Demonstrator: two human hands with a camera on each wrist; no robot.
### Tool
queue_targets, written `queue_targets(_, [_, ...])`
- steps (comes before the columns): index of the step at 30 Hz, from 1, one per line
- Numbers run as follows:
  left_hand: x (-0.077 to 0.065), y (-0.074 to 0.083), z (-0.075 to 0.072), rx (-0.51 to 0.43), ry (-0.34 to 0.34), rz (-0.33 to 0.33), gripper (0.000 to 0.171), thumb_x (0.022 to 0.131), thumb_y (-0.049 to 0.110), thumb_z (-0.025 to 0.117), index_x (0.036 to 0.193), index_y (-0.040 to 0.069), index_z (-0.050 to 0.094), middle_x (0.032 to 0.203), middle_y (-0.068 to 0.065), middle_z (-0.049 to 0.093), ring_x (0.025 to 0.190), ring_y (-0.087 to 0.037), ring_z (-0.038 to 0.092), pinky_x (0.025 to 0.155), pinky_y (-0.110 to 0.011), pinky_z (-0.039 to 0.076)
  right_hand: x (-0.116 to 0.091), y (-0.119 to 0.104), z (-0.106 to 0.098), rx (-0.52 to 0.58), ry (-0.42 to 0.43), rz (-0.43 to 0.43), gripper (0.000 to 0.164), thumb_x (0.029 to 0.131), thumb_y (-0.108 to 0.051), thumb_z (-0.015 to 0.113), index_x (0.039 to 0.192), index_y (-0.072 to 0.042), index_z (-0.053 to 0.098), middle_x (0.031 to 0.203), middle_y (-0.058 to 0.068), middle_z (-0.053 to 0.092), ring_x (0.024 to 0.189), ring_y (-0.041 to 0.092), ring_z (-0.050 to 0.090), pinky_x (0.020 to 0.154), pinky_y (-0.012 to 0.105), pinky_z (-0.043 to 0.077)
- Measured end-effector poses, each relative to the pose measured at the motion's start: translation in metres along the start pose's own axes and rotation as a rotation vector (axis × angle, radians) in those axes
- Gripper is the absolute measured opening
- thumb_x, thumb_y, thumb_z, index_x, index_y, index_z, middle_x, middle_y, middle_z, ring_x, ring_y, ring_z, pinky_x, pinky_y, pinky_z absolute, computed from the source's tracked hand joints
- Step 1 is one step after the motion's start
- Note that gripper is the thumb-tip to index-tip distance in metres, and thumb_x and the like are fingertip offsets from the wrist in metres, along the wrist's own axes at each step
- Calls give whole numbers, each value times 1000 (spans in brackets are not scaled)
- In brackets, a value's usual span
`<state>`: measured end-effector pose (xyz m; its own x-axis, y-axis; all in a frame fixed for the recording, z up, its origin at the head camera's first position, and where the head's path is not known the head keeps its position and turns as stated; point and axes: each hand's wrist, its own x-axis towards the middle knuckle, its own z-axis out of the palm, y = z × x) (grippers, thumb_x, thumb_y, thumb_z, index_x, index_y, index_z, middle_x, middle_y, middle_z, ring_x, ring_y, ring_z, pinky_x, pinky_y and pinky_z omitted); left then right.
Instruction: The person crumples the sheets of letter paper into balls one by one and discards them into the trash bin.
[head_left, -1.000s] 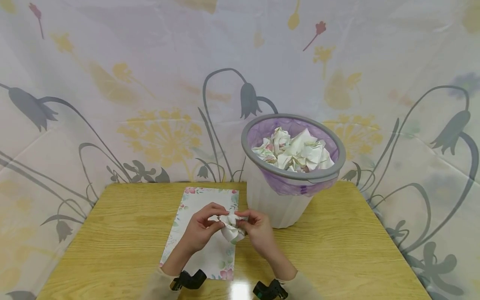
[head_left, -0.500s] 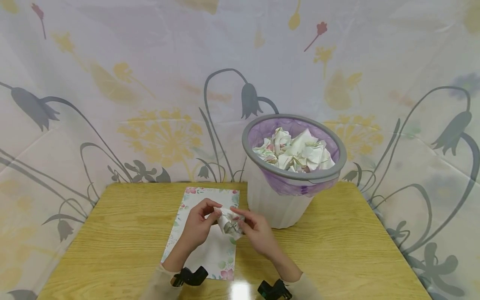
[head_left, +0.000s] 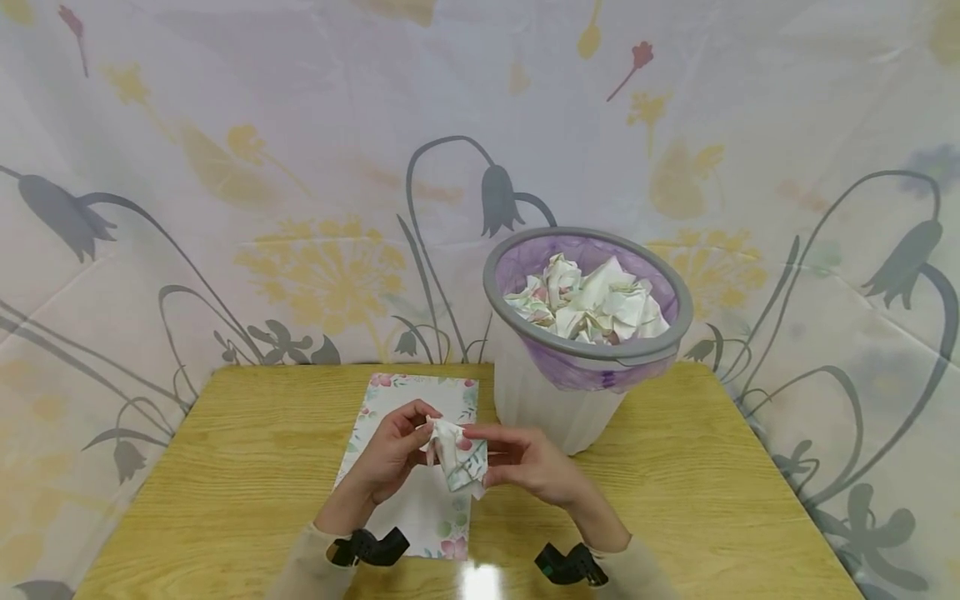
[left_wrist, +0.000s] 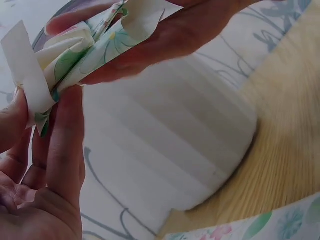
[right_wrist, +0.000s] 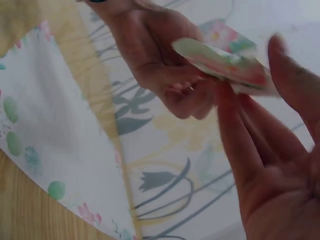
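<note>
Low over the table, a crumpled sheet of floral paper (head_left: 459,457) is between my two hands. My left hand (head_left: 392,457) pinches its left end between thumb and fingers, seen closely in the left wrist view, where the paper (left_wrist: 75,62) is folded and creased. On the other side, my right hand (head_left: 538,467) touches the paper with fairly straight fingers. In the right wrist view its thumb (right_wrist: 287,70) stands apart from the fingers, beside the paper. A flat sheet with a flower border (head_left: 427,521) lies underneath, partly hidden by my left hand and arm.
Just behind my right hand stands a white waste bin (head_left: 551,408) with a grey rim and a purple liner (head_left: 517,258). Crumpled papers (head_left: 600,300) fill it near the top. A flower-printed cloth (head_left: 322,167) hangs behind the wooden table (head_left: 247,467).
The crumpled paper has been turned and looks more spread, with its printed side facing up. My right hand has shifted slightly right and its fingers have straightened; my left hand keeps its pinch.
</note>
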<state>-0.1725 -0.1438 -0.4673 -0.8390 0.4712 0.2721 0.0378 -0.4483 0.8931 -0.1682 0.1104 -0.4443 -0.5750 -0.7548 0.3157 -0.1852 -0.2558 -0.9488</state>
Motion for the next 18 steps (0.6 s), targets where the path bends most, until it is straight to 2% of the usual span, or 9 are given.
queue_targets(4, [0,-3,0,-99,-26,-22,17,106,11,47,110,15,63,99,2,65,81,-7,65,68,-20,54,0,1,0,48,12,-47,50,94,3,65,139,13,46,137,2,59,119,23,60,90,35,54])
queue_targets(6, [0,-5,0,-148,-30,-37,19,107,10,45,111,13,63,100,1,66,83,-7,65,68,-19,54,0,2,0,66,6,-63,49,94,5,64,140,11,48,138,0,59,120,22,59,91,34,53])
queue_targets(8, [0,-7,0,-175,-29,-46,21,107,8,44,111,13,64,99,1,66,83,-7,65,67,-19,54,2,3,2,71,34,-70,46,93,4,66,138,5,55,134,0,62,118,21,61,88,33,54])
queue_targets(10, [0,-8,1,-187,-13,-59,21,107,8,44,111,13,64,98,1,66,81,-7,65,66,-19,54,5,3,5,72,103,-70,42,89,1,71,131,2,62,128,0,65,112,21,64,82,33,57])
queue_targets(13, [0,-10,4,-166,43,-73,19,106,9,47,109,15,65,96,2,66,77,-7,64,65,-20,54,9,5,11,26,249,-84,35,84,-2,77,116,8,67,122,6,68,108,22,66,77,35,58])
queue_targets(16, [2,-10,9,-113,141,-91,14,104,10,52,106,16,65,93,1,66,77,-8,65,67,-23,57,13,6,17,-45,389,-73,33,81,-3,79,105,14,64,123,18,66,108,23,66,76,35,59])
queue_targets(18, [2,-9,13,-58,212,-97,10,102,10,57,106,11,65,94,-1,64,79,-10,65,68,-25,58,15,8,19,-84,467,-43,30,81,-2,79,99,15,63,122,24,65,108,22,66,77,34,58])
